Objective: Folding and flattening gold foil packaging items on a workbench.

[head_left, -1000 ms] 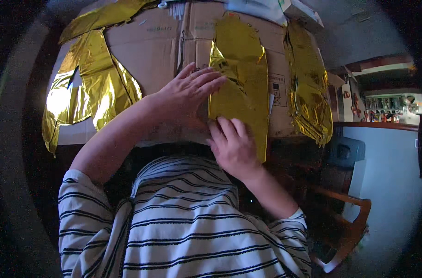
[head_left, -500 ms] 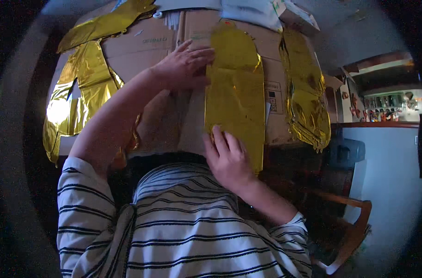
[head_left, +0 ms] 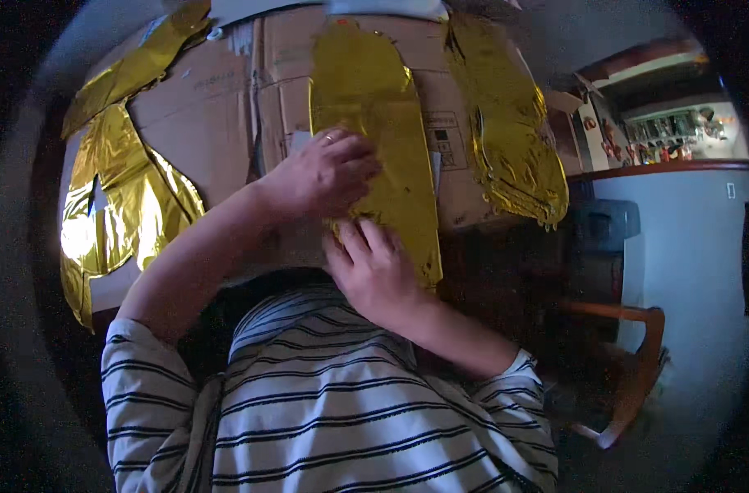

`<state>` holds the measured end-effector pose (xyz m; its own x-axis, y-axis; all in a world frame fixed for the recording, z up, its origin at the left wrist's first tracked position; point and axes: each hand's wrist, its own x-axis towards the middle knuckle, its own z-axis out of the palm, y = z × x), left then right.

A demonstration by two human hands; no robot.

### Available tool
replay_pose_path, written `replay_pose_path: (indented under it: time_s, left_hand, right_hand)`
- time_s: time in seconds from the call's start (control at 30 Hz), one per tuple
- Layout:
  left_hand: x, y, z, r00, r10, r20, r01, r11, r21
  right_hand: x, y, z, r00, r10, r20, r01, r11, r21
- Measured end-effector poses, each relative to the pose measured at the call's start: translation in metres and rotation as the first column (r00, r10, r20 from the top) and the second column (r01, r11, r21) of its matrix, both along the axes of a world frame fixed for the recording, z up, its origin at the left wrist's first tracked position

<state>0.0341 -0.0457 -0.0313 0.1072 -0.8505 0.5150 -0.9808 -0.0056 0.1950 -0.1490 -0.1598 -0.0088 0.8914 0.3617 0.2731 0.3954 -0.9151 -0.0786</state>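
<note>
I see a long gold foil strip [head_left: 378, 140], rounded at the top, lying flat on a big flattened cardboard box [head_left: 226, 140], about in the middle of it and running down toward my chest. Surface crinkled and shiny.

My left hand [head_left: 325, 177] lies flat on the strip's left edge, about halfway down, fingers spread and pointing right, palm down. A ring shows on 1 finger. It presses, it does not grip anything.

My right hand [head_left: 374, 271] is just below, at the strip's lower end, fingers together pointing up and resting on the foil's bottom edge. Also flat, nothing clasped that I can see. The 2 hands are nearly touching.

More gold foil around: 1 wrinkled piece [head_left: 510, 131] to the right of the strip, hanging over the cardboard's right edge; 1 narrow band [head_left: 136, 70] across the upper left corner; 1 bigger angled piece [head_left: 119, 205] down the left side, catching bright light.

Striped shirt [head_left: 333, 411], white with dark lines, fills the bottom of the view, sleeves at both elbows.

Far right: a wooden chair [head_left: 629, 361] with an orange-brown arm, a pale wall [head_left: 686, 246], and a shelf [head_left: 678, 140] with small items, too small to tell.
</note>
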Motion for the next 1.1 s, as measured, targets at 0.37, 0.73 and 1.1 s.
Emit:
replay_pose_path:
  time_s: [0.37,0.73,1.1]
  left_hand:
    - [-0.008,-0.004,0.003,0.987,0.072,-0.145,-0.064,0.996,0.054]
    - [-0.002,-0.031,0.005,1.0,0.02,-0.003,-0.02,0.998,0.067]
    - [0.008,-0.028,-0.001,0.969,0.24,0.057,-0.247,0.945,0.215]
  right_hand:
    - [0.019,-0.108,0.003,0.984,-0.164,0.065,0.149,0.97,0.19]
    - [0.015,-0.12,-0.008,0.992,-0.129,-0.011,0.13,0.981,0.148]
    - [0.012,-0.121,-0.008,0.997,-0.072,-0.029,0.078,0.96,0.27]
